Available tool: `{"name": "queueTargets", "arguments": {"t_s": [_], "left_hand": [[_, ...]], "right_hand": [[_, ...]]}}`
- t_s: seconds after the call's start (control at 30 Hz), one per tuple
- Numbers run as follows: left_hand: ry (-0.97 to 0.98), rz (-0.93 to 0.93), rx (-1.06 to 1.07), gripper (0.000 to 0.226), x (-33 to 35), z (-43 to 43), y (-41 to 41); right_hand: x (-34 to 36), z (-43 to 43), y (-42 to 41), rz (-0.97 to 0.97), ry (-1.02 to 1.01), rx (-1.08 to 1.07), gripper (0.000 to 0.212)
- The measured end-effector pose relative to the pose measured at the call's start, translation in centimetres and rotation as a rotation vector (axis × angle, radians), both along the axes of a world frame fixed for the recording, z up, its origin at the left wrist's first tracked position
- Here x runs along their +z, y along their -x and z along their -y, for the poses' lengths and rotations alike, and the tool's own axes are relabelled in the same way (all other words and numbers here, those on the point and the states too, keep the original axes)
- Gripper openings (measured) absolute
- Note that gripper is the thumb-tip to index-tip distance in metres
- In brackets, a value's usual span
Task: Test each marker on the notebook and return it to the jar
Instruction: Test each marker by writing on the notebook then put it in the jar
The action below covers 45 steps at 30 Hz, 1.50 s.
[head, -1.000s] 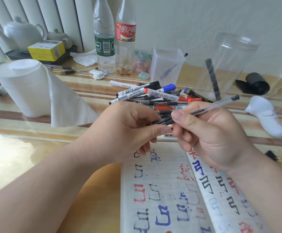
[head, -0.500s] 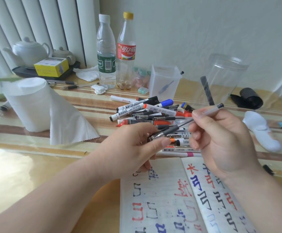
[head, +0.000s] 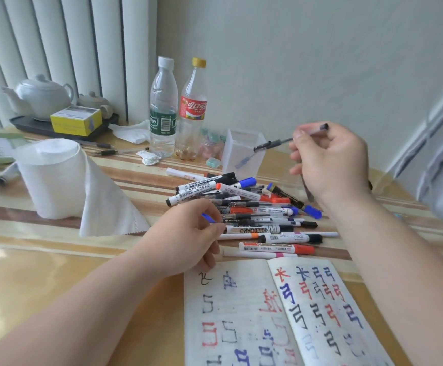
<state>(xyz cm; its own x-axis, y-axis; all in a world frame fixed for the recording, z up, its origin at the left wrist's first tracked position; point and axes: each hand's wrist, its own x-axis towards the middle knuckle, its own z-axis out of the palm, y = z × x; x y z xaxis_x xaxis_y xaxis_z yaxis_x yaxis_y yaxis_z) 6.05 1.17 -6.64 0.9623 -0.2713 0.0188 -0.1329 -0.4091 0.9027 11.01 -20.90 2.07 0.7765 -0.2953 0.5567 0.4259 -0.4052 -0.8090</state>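
Plastic pen (head: 275,143), clear barrel w/ black grip, is up in the right hand (head: 328,162), pinched between thumb & fingertips. It lies nearly level above the tabletop (head: 56,273), well off the notebook (head: 228,313). Jar (head: 380,180) is clear & mostly behind that hand. Only a faint bit of wall shows by the wrist, plus a dark stick (head: 308,191) that seems to stand inside it.

Reads as the return step, i.e. pen going back in. To do it well:
- check the cap is on (can't tell from here)
- swing the pen upright & centre it over the mouth
- lower it before letting go, so it doesn't bounce out
- aim by the dark stick, not the rim, since the see-through wall is hard to spot

Left hand (head: 188,233) sits at the near edge of the marker pile (head: 254,207), fingers curled, apparently pinching a blue pen (head: 208,217). Hands are well apart. Lift that one barrel only, w/o dragging neighbours onto the page, where ink may be fresh
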Motion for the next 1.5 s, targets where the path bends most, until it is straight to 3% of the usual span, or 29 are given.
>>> {"name": "queueTargets", "arguments": {"t_s": [0.17,0.27,0.33,0.4,0.5,0.67,0.77,0.97,1.1,1.27,1.37,1.47,1.5], "left_hand": [[0.018,0.019,-0.018,0.014,-0.2,-0.1,0.0],[0.021,0.025,-0.014,0.017,-0.3,-0.1,-0.1],[0.023,0.024,-0.010,0.019,-0.3,-0.1,-0.1],[0.021,0.020,-0.005,0.020,-0.3,-0.1,-0.1],[0.028,-0.002,0.004,0.017,-0.2,-0.1,0.0],[0.015,-0.015,0.007,0.018,-0.1,-0.1,0.0],[-0.037,-0.004,-0.008,0.016,0.1,-0.2,0.0],[-0.079,-0.048,-0.018,0.016,0.3,-0.5,0.1],[-0.073,-0.027,-0.007,0.014,0.2,-0.5,0.2],[-0.019,-0.022,-0.010,0.018,0.0,-0.6,0.1],[-0.058,0.021,-0.044,0.029,-0.3,-0.7,-0.1],[-0.013,0.022,-0.091,0.005,-0.5,-0.6,-0.3],[0.040,0.005,-0.098,0.009,-0.5,-0.7,-0.4]], "right_hand": [[1.5,-0.7,-6.3,-0.074,0.064,-0.083,0.019],[1.3,-1.5,-8.4,-0.183,-0.014,-0.083,0.007],[0.7,-1.6,-8.6,-0.249,-0.051,-0.077,0.032],[-0.1,-1.4,-7.6,-0.253,0.005,-0.086,0.038],[-1.9,-0.9,-4.3,-0.269,0.336,-0.088,0.017],[-4.8,-0.5,1.4,-0.597,1.022,0.121,0.012],[-5.1,-0.3,2.4,-0.495,1.156,0.112,0.015],[-5.3,0.1,1.8,-0.595,1.138,0.147,0.033],[-4.8,0.0,1.3,-0.568,1.122,0.154,0.017],[-4.1,0.1,2.6,-0.396,1.131,0.179,0.004],[-3.5,-0.3,4.3,-0.395,0.905,0.277,0.006],[-3.5,-0.9,5.2,-0.407,0.588,0.404,0.010],[-3.6,-1.0,5.3,-0.426,0.470,0.454,0.014]]}}
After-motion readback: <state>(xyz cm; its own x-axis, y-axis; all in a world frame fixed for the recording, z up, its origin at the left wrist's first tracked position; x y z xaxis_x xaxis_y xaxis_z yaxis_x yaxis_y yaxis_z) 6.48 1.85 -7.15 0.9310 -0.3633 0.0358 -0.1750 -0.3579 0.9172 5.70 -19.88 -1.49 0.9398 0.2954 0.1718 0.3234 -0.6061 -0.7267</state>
